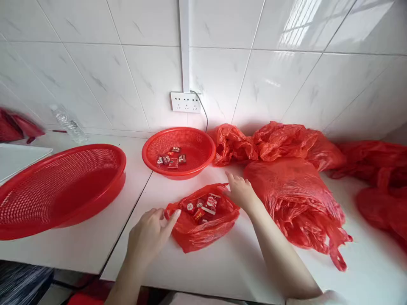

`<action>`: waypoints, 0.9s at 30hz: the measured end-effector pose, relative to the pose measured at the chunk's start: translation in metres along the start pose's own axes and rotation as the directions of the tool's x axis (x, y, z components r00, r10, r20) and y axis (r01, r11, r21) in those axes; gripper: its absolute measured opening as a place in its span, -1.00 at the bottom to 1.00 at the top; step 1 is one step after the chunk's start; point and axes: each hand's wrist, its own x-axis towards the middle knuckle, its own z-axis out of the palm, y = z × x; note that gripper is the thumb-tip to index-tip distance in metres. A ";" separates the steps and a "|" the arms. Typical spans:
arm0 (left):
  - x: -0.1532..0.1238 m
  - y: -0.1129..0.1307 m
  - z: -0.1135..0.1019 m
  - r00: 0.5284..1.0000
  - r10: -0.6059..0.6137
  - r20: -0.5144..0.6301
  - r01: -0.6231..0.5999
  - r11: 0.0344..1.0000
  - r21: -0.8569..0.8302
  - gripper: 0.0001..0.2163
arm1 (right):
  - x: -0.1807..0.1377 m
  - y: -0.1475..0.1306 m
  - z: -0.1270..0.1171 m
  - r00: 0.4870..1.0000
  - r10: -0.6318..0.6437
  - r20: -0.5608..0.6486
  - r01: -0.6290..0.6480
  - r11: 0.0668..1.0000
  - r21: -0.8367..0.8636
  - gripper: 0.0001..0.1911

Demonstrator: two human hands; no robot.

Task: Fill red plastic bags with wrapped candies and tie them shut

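A red plastic bag [203,235] sits on the white table in front of me, its mouth spread wide. Inside lie several small red packets [210,202] with white print. My left hand [151,233] grips the bag's left rim, the thumb lying over the edge. On the opposite side my right hand [240,190] has its fingers closed at the rim, with one finger pointing up; part of its grip is hidden. Just behind the bag stands a round red plastic basket [200,163] with several similar packets [172,163] at its bottom.
A larger red basket [108,154] stands at the left, near a clear plastic bottle [70,123] and a white tray [19,159]. Filled red bags [286,178] crowd the right side. A power socket [186,102] with a cable is on the tiled wall. A seam crosses the tabletop.
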 end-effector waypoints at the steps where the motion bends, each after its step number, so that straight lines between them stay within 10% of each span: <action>1: 0.000 0.000 0.002 1.000 -0.001 0.002 0.001 1.000 0.012 -0.64 | -0.001 0.005 -0.006 1.000 0.004 0.012 -0.004 1.000 -0.007 -0.44; 8: 0.010 0.012 -0.014 0.930 0.073 -0.359 -0.224 0.890 -0.398 -0.81 | -0.008 0.007 -0.054 0.948 -0.074 -0.310 0.247 0.786 0.566 -0.77; 17: 0.038 0.056 -0.086 0.851 0.105 -0.514 -0.522 0.262 -0.812 -0.79 | -0.025 -0.038 -0.112 0.589 0.171 -0.790 0.684 0.416 0.600 -0.86; 23: 0.062 0.081 -0.087 0.832 0.491 -0.258 -0.395 0.198 -0.897 -0.49 | -0.028 -0.058 -0.127 0.661 -0.068 -0.747 0.716 0.355 0.601 -0.90; 27: 0.066 0.103 -0.070 0.785 0.610 -0.108 -0.376 0.330 -0.866 -0.75 | -0.030 -0.069 -0.124 0.678 -0.485 -0.552 0.720 0.288 0.631 -0.86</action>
